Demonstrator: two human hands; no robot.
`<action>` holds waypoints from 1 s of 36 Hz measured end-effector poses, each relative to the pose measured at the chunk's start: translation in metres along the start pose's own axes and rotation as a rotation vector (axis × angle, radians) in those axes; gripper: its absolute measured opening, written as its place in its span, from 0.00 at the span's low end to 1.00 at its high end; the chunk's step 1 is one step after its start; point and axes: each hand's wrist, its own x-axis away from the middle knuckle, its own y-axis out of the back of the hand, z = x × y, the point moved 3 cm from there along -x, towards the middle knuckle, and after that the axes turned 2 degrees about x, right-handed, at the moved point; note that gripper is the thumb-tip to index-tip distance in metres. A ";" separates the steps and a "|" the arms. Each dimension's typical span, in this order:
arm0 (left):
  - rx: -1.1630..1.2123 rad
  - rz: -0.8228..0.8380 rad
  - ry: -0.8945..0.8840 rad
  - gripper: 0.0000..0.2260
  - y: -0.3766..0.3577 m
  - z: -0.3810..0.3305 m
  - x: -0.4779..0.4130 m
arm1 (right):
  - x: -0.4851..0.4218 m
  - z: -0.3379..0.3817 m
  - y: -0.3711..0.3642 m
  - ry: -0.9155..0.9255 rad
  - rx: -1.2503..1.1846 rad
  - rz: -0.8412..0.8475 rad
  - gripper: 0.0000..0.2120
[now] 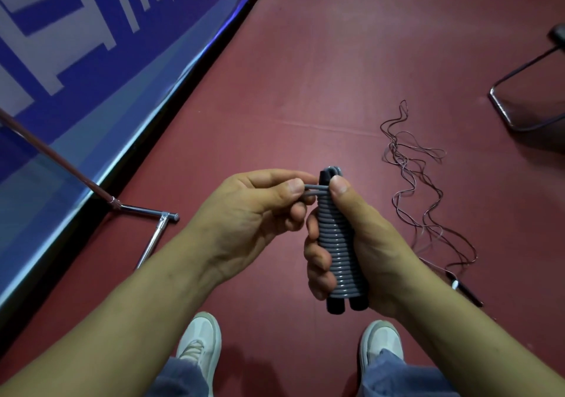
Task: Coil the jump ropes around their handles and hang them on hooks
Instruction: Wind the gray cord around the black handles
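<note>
Though wound tight, grey rope (pixel 339 253): likely springy, slick.
Left hand (pixel 253 213): pinching loose end (pixel 315 191).
Right hand (pixel 376 243): clamped round handles (pixel 336 303).

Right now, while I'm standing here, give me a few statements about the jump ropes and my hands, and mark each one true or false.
1. The right hand grips the grey rope, which is coiled around the black handles. True.
2. The left hand is empty. False: it pinches the loose loop of the grey rope near the top of the handles.
3. A thin rope lies uncoiled on the red floor. True.
4. The grey rope already hangs on a hook. False: both hands hold it, and no hook is in view.
</note>
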 end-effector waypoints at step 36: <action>0.127 0.133 0.169 0.17 -0.004 0.006 0.005 | 0.006 0.020 0.013 0.314 1.168 -0.234 0.31</action>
